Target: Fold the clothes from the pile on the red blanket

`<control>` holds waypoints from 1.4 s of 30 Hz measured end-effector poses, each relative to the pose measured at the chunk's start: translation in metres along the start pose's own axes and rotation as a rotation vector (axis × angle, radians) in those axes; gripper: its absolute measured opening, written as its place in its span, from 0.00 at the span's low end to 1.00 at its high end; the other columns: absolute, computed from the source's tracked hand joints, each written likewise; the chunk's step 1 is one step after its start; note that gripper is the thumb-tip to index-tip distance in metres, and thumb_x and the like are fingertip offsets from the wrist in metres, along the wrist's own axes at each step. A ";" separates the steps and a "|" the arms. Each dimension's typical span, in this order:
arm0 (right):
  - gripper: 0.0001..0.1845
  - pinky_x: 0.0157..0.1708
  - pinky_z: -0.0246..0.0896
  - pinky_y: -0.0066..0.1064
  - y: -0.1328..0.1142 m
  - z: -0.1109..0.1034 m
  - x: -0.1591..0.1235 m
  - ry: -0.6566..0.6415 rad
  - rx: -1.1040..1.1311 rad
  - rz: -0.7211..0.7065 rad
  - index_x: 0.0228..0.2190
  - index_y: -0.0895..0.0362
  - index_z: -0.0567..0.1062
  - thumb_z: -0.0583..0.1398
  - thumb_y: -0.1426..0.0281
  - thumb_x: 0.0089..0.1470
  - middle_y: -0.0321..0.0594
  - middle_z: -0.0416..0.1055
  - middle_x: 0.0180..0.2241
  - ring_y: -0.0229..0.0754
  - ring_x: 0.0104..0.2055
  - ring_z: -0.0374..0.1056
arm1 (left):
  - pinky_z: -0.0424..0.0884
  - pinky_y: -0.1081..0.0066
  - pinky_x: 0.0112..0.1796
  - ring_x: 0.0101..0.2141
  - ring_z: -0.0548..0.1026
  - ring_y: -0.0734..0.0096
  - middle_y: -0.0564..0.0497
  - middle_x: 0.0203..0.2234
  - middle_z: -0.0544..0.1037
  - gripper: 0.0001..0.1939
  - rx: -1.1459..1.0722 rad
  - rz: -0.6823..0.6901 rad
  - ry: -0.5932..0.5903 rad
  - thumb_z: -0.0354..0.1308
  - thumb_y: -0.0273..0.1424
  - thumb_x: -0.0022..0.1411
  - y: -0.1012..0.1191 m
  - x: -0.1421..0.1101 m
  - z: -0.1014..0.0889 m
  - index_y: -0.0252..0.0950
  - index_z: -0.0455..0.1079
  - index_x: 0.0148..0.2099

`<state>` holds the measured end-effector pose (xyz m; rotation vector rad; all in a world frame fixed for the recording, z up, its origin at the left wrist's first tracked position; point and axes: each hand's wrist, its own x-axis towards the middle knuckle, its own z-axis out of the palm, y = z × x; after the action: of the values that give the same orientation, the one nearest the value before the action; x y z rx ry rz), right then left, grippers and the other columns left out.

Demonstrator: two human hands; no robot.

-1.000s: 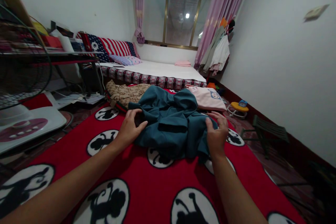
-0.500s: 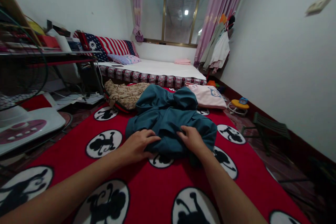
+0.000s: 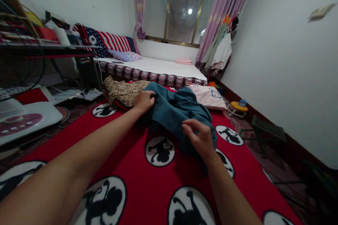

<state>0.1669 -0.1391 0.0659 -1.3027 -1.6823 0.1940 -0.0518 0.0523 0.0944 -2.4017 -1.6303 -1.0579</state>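
Observation:
A crumpled teal garment (image 3: 179,110) lies on the red blanket (image 3: 148,186) printed with white circles and black monkeys. My left hand (image 3: 144,101) reaches to the garment's far left edge, fingers closed on the cloth. My right hand (image 3: 199,137) is nearer to me at the garment's front right edge, fingers curled and pinching the fabric. A tan patterned cloth (image 3: 123,92) lies just left of my left hand, and a folded pink garment (image 3: 208,96) lies behind the teal one on the right.
A low bed (image 3: 158,70) with a flag-patterned pillow stands at the back under the window. A cluttered shelf and a fan (image 3: 21,59) are on the left. A small green stool (image 3: 266,130) and a yellow toy (image 3: 239,107) stand by the right wall.
My left hand has moved from the garment's near edge out to its far left edge. The right hand has shifted slightly right and lifted. The teal garment is now bunched narrower.

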 end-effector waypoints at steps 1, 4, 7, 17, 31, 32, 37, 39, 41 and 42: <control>0.16 0.45 0.65 0.35 0.000 0.007 -0.003 -0.144 -0.044 -0.001 0.43 0.54 0.75 0.60 0.61 0.54 0.43 0.75 0.42 0.44 0.44 0.71 | 0.66 0.60 0.41 0.40 0.73 0.54 0.43 0.36 0.79 0.13 0.070 0.040 -0.020 0.55 0.31 0.57 -0.002 0.003 0.007 0.38 0.78 0.42; 0.37 0.55 0.57 0.46 0.014 0.015 -0.007 -0.342 -0.336 0.068 0.54 0.55 0.69 0.68 0.61 0.41 0.51 0.61 0.60 0.55 0.60 0.58 | 0.63 0.58 0.44 0.42 0.71 0.55 0.41 0.35 0.77 0.11 0.144 0.166 -0.102 0.53 0.24 0.58 -0.007 -0.005 0.028 0.36 0.77 0.34; 0.37 0.58 0.53 0.47 0.036 0.007 -0.006 -0.299 -0.591 0.195 0.57 0.58 0.65 0.64 0.68 0.45 0.53 0.54 0.63 0.55 0.64 0.50 | 0.61 0.58 0.48 0.47 0.69 0.57 0.42 0.44 0.75 0.14 0.127 0.254 -0.112 0.49 0.22 0.61 -0.010 -0.023 0.035 0.37 0.76 0.40; 0.40 0.60 0.44 0.51 0.062 0.004 -0.006 0.141 -0.824 0.257 0.61 0.65 0.54 0.57 0.73 0.46 0.58 0.57 0.59 0.58 0.59 0.53 | 0.65 0.59 0.44 0.41 0.70 0.57 0.43 0.37 0.74 0.18 0.081 0.682 -0.222 0.56 0.44 0.61 -0.022 -0.087 -0.007 0.36 0.72 0.47; 0.14 0.44 0.57 0.42 0.071 -0.005 0.005 0.162 -0.728 0.278 0.40 0.53 0.77 0.55 0.71 0.53 0.47 0.69 0.45 0.52 0.47 0.61 | 0.68 0.66 0.45 0.39 0.75 0.62 0.50 0.34 0.80 0.11 -0.527 0.128 -0.251 0.58 0.35 0.54 -0.021 -0.060 -0.002 0.37 0.77 0.37; 0.13 0.46 0.57 0.42 0.067 -0.008 0.005 0.233 -0.672 0.224 0.39 0.54 0.77 0.55 0.70 0.54 0.46 0.69 0.47 0.52 0.49 0.61 | 0.68 0.66 0.44 0.38 0.76 0.62 0.50 0.33 0.80 0.12 -0.603 0.070 -0.226 0.58 0.37 0.53 -0.020 -0.056 -0.014 0.37 0.77 0.37; 0.12 0.40 0.60 0.35 0.023 -0.036 0.002 0.365 -0.231 0.054 0.38 0.54 0.74 0.55 0.62 0.56 0.40 0.74 0.37 0.45 0.39 0.67 | 0.69 0.69 0.31 0.28 0.73 0.66 0.52 0.26 0.75 0.17 -0.940 -0.166 -0.139 0.62 0.43 0.49 -0.011 -0.046 -0.105 0.36 0.73 0.38; 0.14 0.32 0.59 0.30 0.002 -0.047 -0.004 0.289 -0.111 0.105 0.35 0.55 0.74 0.57 0.58 0.56 0.35 0.71 0.28 0.41 0.30 0.64 | 0.67 0.71 0.28 0.25 0.71 0.70 0.52 0.24 0.74 0.19 -1.050 -0.219 -0.266 0.64 0.43 0.48 -0.008 -0.051 -0.139 0.35 0.72 0.38; 0.15 0.28 0.57 0.27 -0.012 -0.056 -0.013 0.100 -0.028 0.159 0.30 0.55 0.74 0.58 0.56 0.54 0.34 0.70 0.25 0.38 0.27 0.63 | 0.66 0.72 0.26 0.23 0.71 0.71 0.51 0.24 0.74 0.20 -1.033 -0.239 -0.583 0.66 0.43 0.45 -0.008 -0.062 -0.161 0.34 0.73 0.36; 0.15 0.27 0.58 0.27 -0.016 -0.058 -0.017 -0.044 0.014 0.188 0.29 0.56 0.75 0.59 0.56 0.53 0.34 0.71 0.25 0.38 0.27 0.63 | 0.66 0.71 0.26 0.24 0.71 0.70 0.50 0.25 0.75 0.19 -0.969 -0.223 -0.790 0.67 0.43 0.44 -0.009 -0.070 -0.165 0.34 0.74 0.34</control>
<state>0.1991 -0.1834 0.0962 -1.4555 -1.5916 0.3469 -0.1570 -0.0664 0.1788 -3.7101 -1.8856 -1.2057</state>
